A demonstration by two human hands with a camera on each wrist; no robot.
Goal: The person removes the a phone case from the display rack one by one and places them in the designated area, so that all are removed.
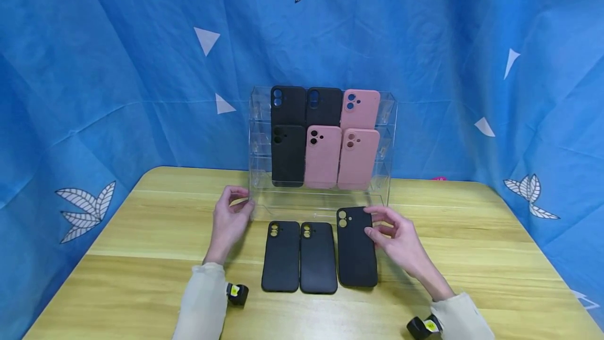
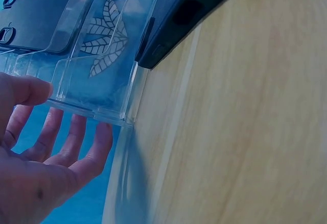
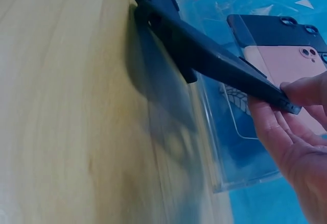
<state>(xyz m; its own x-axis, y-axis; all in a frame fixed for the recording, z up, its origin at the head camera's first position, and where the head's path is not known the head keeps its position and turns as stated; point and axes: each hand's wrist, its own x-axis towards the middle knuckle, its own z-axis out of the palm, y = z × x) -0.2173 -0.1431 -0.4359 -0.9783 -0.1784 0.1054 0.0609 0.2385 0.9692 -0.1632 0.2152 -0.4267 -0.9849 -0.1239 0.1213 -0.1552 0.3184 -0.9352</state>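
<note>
My right hand point(image 1: 396, 237) pinches a black phone case point(image 1: 356, 256) by its upper right edge, thumb in front and fingers behind. This case is tilted up in front of a clear acrylic display rack point(image 1: 321, 213); the right wrist view shows the held phone case point(image 3: 214, 60) edge-on. My left hand point(image 1: 231, 219) grips the rack's lower left side, and in the left wrist view the thumb point(image 2: 33, 90) is at its edge, fingers on the other side. Two more black phone cases, one on the left point(image 1: 280, 258) and one in the middle point(image 1: 318, 261), stand side by side before the rack.
Higher up, the rack holds a row with two black cases and a pink case point(image 1: 360, 109). Below them are a black case point(image 1: 288, 159) and two pink cases. A wooden table point(image 1: 155, 224) carries everything, with a blue patterned curtain point(image 1: 141, 56) behind.
</note>
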